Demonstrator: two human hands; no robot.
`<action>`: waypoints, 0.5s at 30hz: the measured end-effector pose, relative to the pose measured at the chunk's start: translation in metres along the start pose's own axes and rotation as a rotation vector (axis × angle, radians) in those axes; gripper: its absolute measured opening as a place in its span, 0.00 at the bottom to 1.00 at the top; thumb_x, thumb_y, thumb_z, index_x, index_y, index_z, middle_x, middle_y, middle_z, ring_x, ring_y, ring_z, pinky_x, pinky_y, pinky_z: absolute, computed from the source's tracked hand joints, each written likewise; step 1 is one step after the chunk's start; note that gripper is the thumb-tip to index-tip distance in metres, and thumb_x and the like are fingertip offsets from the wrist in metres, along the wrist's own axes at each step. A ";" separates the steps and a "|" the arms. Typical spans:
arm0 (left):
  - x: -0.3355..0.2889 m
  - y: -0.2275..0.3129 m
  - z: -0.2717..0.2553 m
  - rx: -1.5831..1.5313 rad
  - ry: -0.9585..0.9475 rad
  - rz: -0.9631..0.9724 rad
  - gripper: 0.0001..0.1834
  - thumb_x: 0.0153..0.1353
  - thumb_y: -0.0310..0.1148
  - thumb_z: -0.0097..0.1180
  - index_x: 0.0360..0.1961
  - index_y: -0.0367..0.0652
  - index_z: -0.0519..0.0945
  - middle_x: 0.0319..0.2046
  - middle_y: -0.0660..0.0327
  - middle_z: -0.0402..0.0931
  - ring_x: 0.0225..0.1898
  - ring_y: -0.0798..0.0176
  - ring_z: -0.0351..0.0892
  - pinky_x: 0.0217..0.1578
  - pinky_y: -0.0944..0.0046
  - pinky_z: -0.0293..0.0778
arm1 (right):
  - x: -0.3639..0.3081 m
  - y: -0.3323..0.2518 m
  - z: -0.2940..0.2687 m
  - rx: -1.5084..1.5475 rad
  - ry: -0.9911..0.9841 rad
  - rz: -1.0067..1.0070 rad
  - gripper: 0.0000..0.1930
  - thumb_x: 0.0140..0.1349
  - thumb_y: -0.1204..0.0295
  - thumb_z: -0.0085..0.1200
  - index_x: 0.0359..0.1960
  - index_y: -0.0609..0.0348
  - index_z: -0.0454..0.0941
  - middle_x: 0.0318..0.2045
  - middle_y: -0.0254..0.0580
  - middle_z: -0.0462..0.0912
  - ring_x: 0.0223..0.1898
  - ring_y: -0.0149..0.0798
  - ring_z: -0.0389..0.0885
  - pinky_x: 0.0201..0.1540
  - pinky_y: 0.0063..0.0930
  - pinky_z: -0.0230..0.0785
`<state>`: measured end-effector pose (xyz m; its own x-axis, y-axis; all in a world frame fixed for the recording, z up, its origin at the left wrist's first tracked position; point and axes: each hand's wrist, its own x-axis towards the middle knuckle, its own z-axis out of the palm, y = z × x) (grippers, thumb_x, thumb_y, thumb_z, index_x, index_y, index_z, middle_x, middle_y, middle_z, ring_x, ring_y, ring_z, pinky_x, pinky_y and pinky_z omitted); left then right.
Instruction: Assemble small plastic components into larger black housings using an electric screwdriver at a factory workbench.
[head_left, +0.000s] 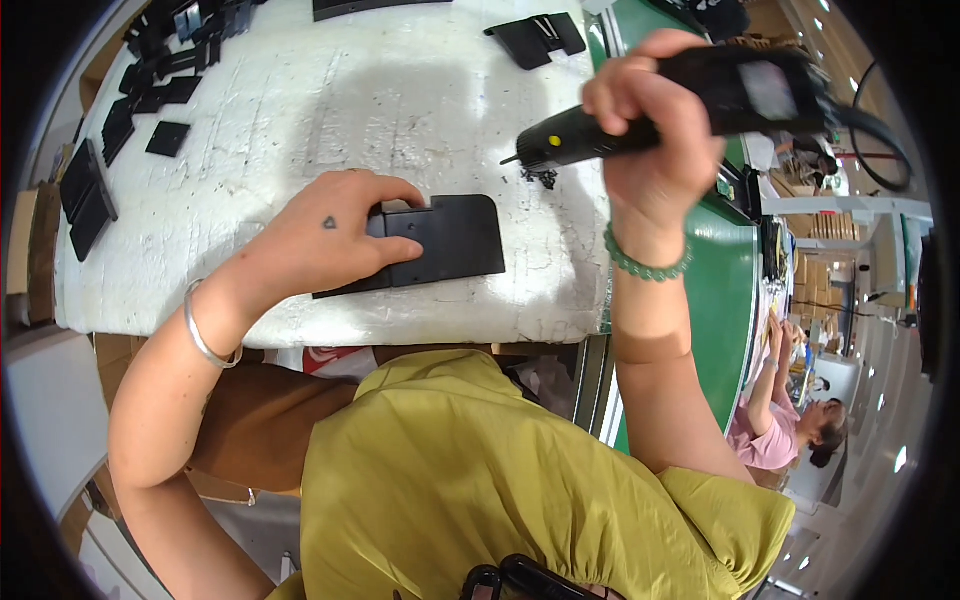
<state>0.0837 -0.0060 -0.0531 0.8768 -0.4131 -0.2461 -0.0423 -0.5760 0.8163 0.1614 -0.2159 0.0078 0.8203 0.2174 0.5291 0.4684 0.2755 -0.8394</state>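
Note:
My left hand (345, 235) grips a flat black plastic part (460, 240) that lies on the white-covered table, thumb on its top face and fingers over its far edge. My right hand (655, 130) is wrapped round a black electric screwdriver (590, 140), held above the table's right side. Its thin bit (510, 160) points left, apart from the black part. A small pile of black screws (543, 180) lies just below the screwdriver's nose.
Several black plastic pieces (168, 138) lie along the table's left and far left. Another black part (535, 40) rests at the far right corner. A green surface (715, 310) runs along the right, where a co-worker in pink (775, 430) sits. The screwdriver's cord (890, 140) loops off to the right.

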 end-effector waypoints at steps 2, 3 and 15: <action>0.001 -0.002 0.001 0.124 0.097 0.071 0.23 0.47 0.33 0.65 0.46 0.40 0.77 0.36 0.54 0.74 0.37 0.55 0.73 0.41 0.62 0.69 | -0.001 0.012 -0.009 -0.050 -0.007 0.015 0.09 0.50 0.79 0.46 0.35 0.66 0.68 0.17 0.38 0.67 0.16 0.32 0.64 0.24 0.29 0.62; 0.003 0.000 0.003 0.127 0.092 0.081 0.23 0.47 0.33 0.65 0.46 0.40 0.77 0.36 0.54 0.74 0.37 0.55 0.73 0.41 0.62 0.69 | -0.003 0.014 -0.012 -0.076 0.005 0.026 0.09 0.50 0.79 0.46 0.35 0.66 0.68 0.17 0.38 0.67 0.16 0.32 0.64 0.24 0.28 0.62; 0.031 0.017 0.024 0.277 0.545 0.445 0.14 0.45 0.35 0.67 0.32 0.40 0.82 0.32 0.59 0.78 0.44 0.53 0.70 0.45 0.58 0.67 | -0.019 -0.025 -0.004 0.273 -0.055 -0.020 0.14 0.50 0.82 0.45 0.40 0.65 0.64 0.19 0.38 0.70 0.16 0.30 0.64 0.22 0.25 0.62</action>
<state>0.0989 -0.0458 -0.0596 0.8584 -0.2825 0.4282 -0.5036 -0.6224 0.5991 0.1359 -0.2306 0.0181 0.7894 0.2578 0.5571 0.3722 0.5206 -0.7684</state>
